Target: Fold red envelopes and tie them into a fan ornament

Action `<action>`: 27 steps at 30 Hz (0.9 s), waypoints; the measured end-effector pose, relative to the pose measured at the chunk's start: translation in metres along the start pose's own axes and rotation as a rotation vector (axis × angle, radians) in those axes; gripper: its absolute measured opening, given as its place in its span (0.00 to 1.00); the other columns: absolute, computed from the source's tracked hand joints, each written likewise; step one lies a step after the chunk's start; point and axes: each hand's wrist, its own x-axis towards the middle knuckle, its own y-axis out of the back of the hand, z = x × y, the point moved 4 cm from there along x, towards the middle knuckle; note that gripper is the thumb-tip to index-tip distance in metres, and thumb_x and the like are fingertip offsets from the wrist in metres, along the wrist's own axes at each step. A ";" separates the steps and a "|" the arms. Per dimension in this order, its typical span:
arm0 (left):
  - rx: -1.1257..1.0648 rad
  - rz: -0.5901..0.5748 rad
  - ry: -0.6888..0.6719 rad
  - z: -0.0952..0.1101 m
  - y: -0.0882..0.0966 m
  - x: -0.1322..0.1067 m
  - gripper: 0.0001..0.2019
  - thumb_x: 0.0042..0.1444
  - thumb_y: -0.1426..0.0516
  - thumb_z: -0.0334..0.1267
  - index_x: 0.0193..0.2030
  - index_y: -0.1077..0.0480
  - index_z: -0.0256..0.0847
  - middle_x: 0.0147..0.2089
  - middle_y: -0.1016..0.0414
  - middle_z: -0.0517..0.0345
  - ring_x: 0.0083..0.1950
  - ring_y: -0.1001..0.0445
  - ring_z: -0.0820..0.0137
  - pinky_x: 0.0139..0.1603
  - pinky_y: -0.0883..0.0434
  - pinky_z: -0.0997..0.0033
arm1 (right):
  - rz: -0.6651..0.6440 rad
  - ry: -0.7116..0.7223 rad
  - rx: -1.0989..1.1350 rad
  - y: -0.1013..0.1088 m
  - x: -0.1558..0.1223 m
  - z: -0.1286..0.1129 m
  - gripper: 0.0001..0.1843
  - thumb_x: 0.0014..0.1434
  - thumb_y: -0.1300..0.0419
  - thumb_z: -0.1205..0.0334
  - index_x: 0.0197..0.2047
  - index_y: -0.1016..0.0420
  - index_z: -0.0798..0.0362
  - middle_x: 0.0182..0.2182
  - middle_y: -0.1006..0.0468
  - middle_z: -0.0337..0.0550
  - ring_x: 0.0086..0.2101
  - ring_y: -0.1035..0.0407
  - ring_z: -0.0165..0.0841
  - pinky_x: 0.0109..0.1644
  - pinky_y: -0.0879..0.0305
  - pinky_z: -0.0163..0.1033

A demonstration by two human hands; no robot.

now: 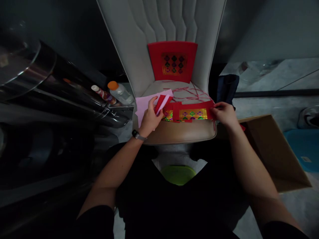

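A cream chair [174,132] stands in front of me with red paper goods on its seat. My left hand [149,118] is closed on folded red and pink paper pieces [161,102] at the seat's left. My right hand [224,114] pinches the right end of a flat red paper strip [191,111] with gold foil panels, which lies across the seat. A red paper bag [173,61] with a gold pattern leans upright against the chair back. Thin red strings [189,93] lie loose on the seat behind the strip.
An open cardboard box [274,149] sits on the floor at my right, and a blue bin [302,149] beyond it. Two bottles [112,93] lie left of the chair beside shiny metal pipes [62,93]. A green lid [178,174] shows below the seat.
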 end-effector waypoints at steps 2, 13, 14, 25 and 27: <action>-0.061 0.022 0.005 -0.001 0.004 0.002 0.33 0.62 0.39 0.32 0.72 0.41 0.44 0.47 0.17 0.53 0.40 0.18 0.65 0.49 0.22 0.64 | -0.110 -0.031 0.064 -0.036 -0.004 -0.005 0.12 0.53 0.31 0.58 0.39 0.26 0.51 0.24 0.21 0.40 0.19 0.27 0.36 0.20 0.33 0.37; 0.027 -0.216 -0.078 0.010 -0.005 -0.009 0.13 0.69 0.44 0.39 0.51 0.18 0.41 0.50 0.14 0.48 0.48 0.16 0.60 0.52 0.24 0.62 | -0.227 0.188 -0.572 -0.107 -0.017 -0.044 0.16 0.60 0.35 0.44 0.34 0.27 0.49 0.33 0.17 0.50 0.33 0.24 0.42 0.35 0.35 0.41; 0.052 -0.226 -0.078 0.010 -0.004 -0.009 0.13 0.69 0.45 0.39 0.50 0.18 0.41 0.50 0.14 0.48 0.47 0.16 0.59 0.52 0.24 0.61 | -0.210 0.184 -0.623 -0.102 -0.015 -0.044 0.18 0.60 0.36 0.41 0.35 0.26 0.49 0.34 0.17 0.52 0.35 0.23 0.44 0.36 0.34 0.42; -0.039 -0.201 0.040 0.005 0.010 -0.009 0.13 0.61 0.35 0.49 0.41 0.20 0.40 0.42 0.15 0.52 0.39 0.20 0.64 0.42 0.29 0.67 | -0.085 0.224 -0.550 -0.089 -0.017 -0.049 0.22 0.63 0.38 0.37 0.48 0.28 0.46 0.37 0.16 0.47 0.39 0.22 0.47 0.38 0.34 0.43; -0.014 -0.263 0.030 0.006 0.015 -0.007 0.15 0.67 0.42 0.48 0.41 0.19 0.40 0.39 0.15 0.54 0.37 0.22 0.66 0.39 0.32 0.68 | -0.097 0.231 -0.519 -0.090 -0.019 -0.050 0.21 0.63 0.37 0.39 0.47 0.28 0.46 0.37 0.16 0.45 0.39 0.22 0.46 0.37 0.35 0.42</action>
